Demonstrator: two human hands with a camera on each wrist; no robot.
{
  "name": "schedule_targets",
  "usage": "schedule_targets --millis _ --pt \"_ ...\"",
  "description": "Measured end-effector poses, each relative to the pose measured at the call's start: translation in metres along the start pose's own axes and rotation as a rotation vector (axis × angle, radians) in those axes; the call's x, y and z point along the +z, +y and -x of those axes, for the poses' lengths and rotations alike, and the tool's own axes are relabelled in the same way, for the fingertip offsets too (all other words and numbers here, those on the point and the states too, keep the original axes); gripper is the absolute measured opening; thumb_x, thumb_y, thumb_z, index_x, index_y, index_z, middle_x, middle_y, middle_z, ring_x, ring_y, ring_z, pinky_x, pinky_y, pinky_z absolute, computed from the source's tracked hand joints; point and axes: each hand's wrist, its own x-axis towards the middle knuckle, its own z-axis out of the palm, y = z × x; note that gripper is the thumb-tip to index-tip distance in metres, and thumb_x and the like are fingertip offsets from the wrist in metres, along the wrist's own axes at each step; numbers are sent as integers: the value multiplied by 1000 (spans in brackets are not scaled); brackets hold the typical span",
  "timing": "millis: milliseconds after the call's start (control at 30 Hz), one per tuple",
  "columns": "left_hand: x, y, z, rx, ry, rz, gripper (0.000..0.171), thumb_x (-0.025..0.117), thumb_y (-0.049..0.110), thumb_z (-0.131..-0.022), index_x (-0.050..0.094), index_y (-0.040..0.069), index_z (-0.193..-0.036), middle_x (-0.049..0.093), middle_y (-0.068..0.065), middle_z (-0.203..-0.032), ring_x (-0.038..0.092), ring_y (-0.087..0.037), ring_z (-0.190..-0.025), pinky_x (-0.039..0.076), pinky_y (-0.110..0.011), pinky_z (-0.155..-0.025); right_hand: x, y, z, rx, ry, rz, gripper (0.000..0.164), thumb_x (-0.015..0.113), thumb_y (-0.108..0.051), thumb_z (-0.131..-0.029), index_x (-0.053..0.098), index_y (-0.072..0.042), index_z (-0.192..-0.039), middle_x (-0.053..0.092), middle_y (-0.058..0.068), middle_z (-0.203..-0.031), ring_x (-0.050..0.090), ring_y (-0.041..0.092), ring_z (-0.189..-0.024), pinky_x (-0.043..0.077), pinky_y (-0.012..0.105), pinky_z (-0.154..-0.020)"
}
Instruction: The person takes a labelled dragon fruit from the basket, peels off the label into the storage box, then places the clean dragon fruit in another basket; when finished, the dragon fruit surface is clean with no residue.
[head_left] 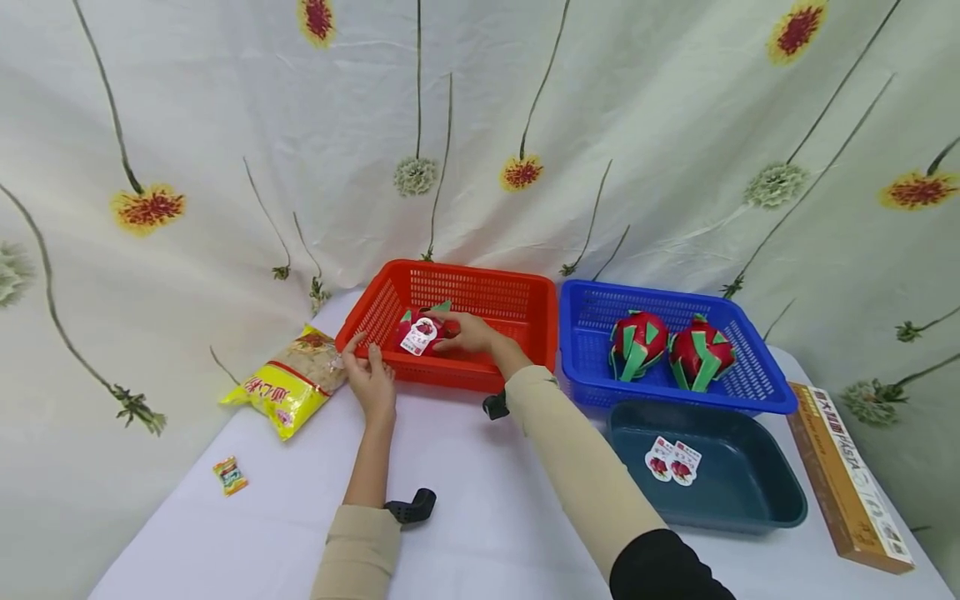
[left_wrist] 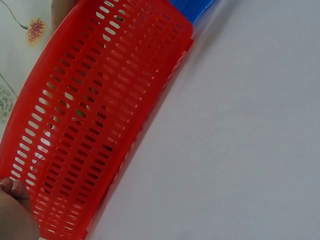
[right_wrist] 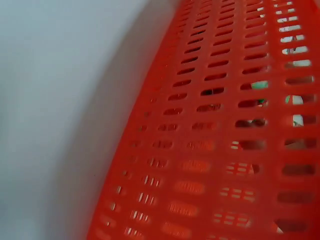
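Observation:
A dragon fruit with green leaf tips lies in the left part of the red basket. On its near side is a white tag with a fruit picture. My right hand reaches over the basket's front wall and grips the fruit from the right. At the front left corner, my left hand holds the basket rim with its fingertips. The left wrist view shows curled fingers of that hand at the rim. Only the slotted basket wall shows in the right wrist view; the hand is hidden there.
A blue basket with two dragon fruits stands to the right. Before it sits a dark green tray holding two tags, beside a pasta box. A yellow snack bag and small packet lie left.

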Motion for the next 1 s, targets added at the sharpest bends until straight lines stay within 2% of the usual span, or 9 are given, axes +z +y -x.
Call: schedule_targets --millis 167,267,367,433,633,800,1000 --pt "-2 1 1 14 0 12 35 45 24 -97 41 13 -130 38 -2 -69 37 -8 -50 37 -19 -46 14 -16 -3 73 87 66 70 60 -49 -85 30 -31 -145 39 7 -141 37 25 -125 39 42 -97" --pt "-3 1 1 24 -3 26 34 46 21 -97 41 11 -130 38 -2 -69 37 -7 -49 37 -19 -46 24 -27 -7 156 140 100 81 56 -59 -82 20 -30 -148 30 13 -146 31 31 -131 35 48 -99" --pt "-2 3 2 19 -12 40 36 46 20 -97 40 9 -131 38 -1 -69 38 -7 -49 37 -18 -46 32 -34 -9 231 159 133 89 55 -65 -78 12 -31 -149 20 18 -149 21 36 -135 32 54 -100" --pt "-2 5 2 12 -22 49 38 45 18 -97 39 7 -132 38 -2 -69 38 -8 -49 37 -18 -46 34 -37 -10 255 163 135 91 57 -65 -77 12 -31 -149 17 19 -150 17 38 -136 30 56 -100" --pt "-1 6 3 21 -36 38 39 45 18 -97 38 4 -133 38 -3 -68 38 -9 -49 38 -18 -46 33 -34 -10 240 188 51 86 65 -55 -77 23 -27 -147 36 13 -142 34 31 -127 39 47 -97" --pt "1 -1 -1 63 -18 12 39 46 25 -97 39 7 -131 38 -2 -68 38 -8 -49 37 -19 -45 27 -26 -8 211 188 32 82 65 -55 -77 27 -31 -146 41 10 -138 40 26 -120 43 41 -93" --pt "-1 11 4 33 -27 -7 39 45 20 -97 38 4 -132 38 -2 -70 39 -8 -51 39 -18 -47 13 -16 0 168 71 41 76 62 -50 -81 23 -37 -145 36 8 -143 35 27 -126 37 45 -98"
